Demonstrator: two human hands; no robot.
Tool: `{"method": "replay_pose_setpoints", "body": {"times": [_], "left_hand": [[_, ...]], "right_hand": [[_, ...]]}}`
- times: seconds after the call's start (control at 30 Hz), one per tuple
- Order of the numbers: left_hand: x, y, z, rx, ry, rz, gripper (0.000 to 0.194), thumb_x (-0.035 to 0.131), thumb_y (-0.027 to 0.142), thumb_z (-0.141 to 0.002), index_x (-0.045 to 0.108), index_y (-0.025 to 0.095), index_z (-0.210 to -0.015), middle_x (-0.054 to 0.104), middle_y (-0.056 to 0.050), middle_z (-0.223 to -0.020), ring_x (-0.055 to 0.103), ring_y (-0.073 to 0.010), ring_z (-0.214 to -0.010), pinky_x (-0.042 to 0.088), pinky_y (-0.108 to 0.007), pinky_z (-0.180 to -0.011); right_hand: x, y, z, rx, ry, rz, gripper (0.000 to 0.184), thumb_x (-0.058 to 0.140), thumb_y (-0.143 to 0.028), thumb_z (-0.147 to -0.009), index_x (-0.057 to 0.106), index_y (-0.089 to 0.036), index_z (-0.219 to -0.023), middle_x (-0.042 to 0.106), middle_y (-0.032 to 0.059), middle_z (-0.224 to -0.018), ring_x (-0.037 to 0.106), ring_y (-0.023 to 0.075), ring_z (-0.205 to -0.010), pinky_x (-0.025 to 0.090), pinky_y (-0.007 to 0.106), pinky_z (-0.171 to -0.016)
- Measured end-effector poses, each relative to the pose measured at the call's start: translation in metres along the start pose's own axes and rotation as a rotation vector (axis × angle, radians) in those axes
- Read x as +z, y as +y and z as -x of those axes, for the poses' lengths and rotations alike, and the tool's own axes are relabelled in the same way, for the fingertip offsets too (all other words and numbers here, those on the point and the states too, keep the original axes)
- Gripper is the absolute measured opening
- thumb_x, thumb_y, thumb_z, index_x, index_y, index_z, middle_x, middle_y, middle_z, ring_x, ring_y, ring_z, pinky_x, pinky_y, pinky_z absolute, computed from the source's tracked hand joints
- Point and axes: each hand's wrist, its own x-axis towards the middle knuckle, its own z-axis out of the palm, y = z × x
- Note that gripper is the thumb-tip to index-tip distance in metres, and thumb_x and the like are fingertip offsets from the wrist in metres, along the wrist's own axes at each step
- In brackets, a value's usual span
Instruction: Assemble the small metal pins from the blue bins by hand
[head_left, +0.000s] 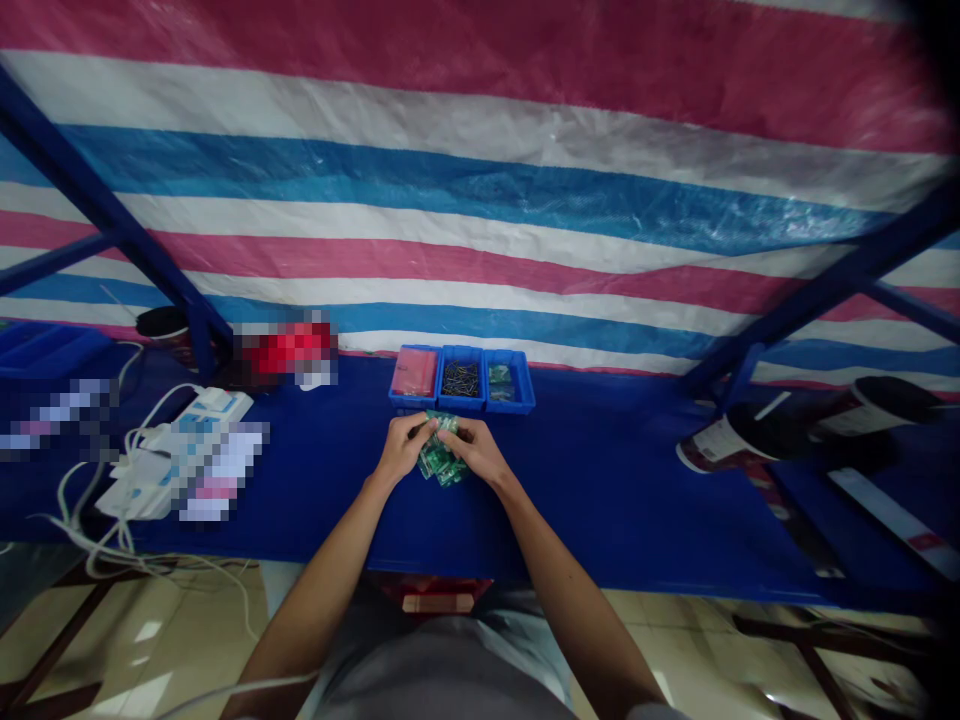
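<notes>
My left hand [400, 450] and my right hand [482, 452] meet over the middle of the table, thumbs pointing inward. Between them, both pinch a small green, shiny packet [448, 423]. Right below my fingers lies a loose pile of similar green packets [444, 466], partly covered by the hands. Just beyond, three small blue bins stand side by side. The left bin holds pink-red sheets or packets [415, 371], the middle one dark metal pieces like screws or nails [461, 380]. A few green packets [499, 375] lie in the right bin.
White power strips [176, 455] with tangled cables lie on the blue table [600, 480] at left. Dark cup-like containers [724, 440] stand at right, near a long pale box [892, 520]. Blue frame bars [97, 195] slant up both sides before a striped sheet [480, 200].
</notes>
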Motion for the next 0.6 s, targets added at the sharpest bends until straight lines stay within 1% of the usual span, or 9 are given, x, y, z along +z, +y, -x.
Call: {"method": "replay_pose_setpoints", "body": {"times": [0.13, 0.3, 0.4, 0.5, 0.6], "left_hand": [[0.000, 0.001, 0.000, -0.012, 0.019, 0.000, 0.044, 0.057, 0.048, -0.093, 0.057, 0.015, -0.064, 0.049, 0.001, -0.057, 0.043, -0.0121, -0.055, 0.031, -0.024, -0.055], [0.001, 0.004, 0.001, -0.015, -0.029, 0.018, 0.042, 0.057, 0.049, -0.093, 0.057, 0.015, -0.068, 0.052, 0.002, -0.059, 0.045, -0.0118, -0.055, 0.031, -0.023, -0.054], [0.001, 0.003, 0.001, -0.009, -0.019, 0.006, 0.044, 0.055, 0.048, -0.094, 0.055, 0.015, -0.066, 0.052, 0.002, -0.057, 0.046, -0.0115, -0.054, 0.031, -0.023, -0.053], [0.000, 0.001, -0.001, 0.002, -0.014, -0.016, 0.046, 0.054, 0.048, -0.095, 0.054, 0.015, -0.064, 0.053, 0.001, -0.055, 0.047, -0.0118, -0.053, 0.032, -0.023, -0.054], [-0.001, 0.000, -0.001, 0.019, -0.003, -0.049, 0.047, 0.053, 0.047, -0.095, 0.054, 0.015, -0.062, 0.051, 0.002, -0.054, 0.047, -0.0116, -0.052, 0.032, -0.024, -0.054]], "right_hand": [[0.000, 0.005, -0.001, -0.019, 0.053, 0.045, 0.049, 0.064, -0.058, -0.087, 0.055, -0.016, -0.063, 0.048, -0.0025, -0.053, 0.041, 0.0098, -0.049, 0.030, 0.023, -0.048], [-0.003, 0.012, -0.003, -0.041, 0.089, 0.044, 0.049, 0.062, -0.058, -0.087, 0.061, -0.015, -0.065, 0.048, -0.0019, -0.053, 0.039, 0.0098, -0.050, 0.030, 0.022, -0.048], [-0.003, 0.010, -0.002, -0.032, 0.074, 0.033, 0.047, 0.064, -0.057, -0.087, 0.062, -0.014, -0.068, 0.049, -0.0019, -0.055, 0.040, 0.0100, -0.051, 0.030, 0.022, -0.049], [-0.002, 0.005, -0.001, -0.021, 0.049, 0.014, 0.045, 0.065, -0.054, -0.087, 0.058, -0.015, -0.067, 0.048, -0.0031, -0.055, 0.041, 0.0096, -0.051, 0.031, 0.022, -0.050], [0.000, 0.003, 0.000, 0.002, 0.018, -0.020, 0.041, 0.068, -0.053, -0.085, 0.060, -0.014, -0.076, 0.052, -0.0029, -0.061, 0.044, 0.0099, -0.055, 0.033, 0.021, -0.051]]}}
